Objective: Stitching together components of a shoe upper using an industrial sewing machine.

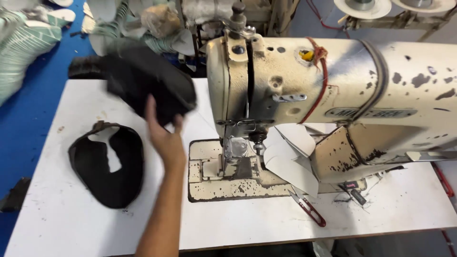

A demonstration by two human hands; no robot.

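White laminate covers the table (71, 223), across whose near edge a bare forearm is stretched toward the far side. Red-handled thread snips (308, 208) are seen lying near the front edge, right of centre, just beside the sewing machine's worn metal bed plate (209, 188). A curved black shoe-upper piece (107, 166) is laid flat toward the left edge, well apart from the arm. Further in, the left hand (166, 138) is raised with its fingers closed on the lower edge of a second black piece (152, 85), which is held up above the table's far left portion (blurred, so its exact shape cannot be told). The right hand is not seen. A white paper-like sheet (290, 159) is tucked beside the needle area. The cream, chipped sewing machine (333, 95) fills the right side. Beyond the far edge, pale green patterned fabric pieces (28, 38) are heaped.
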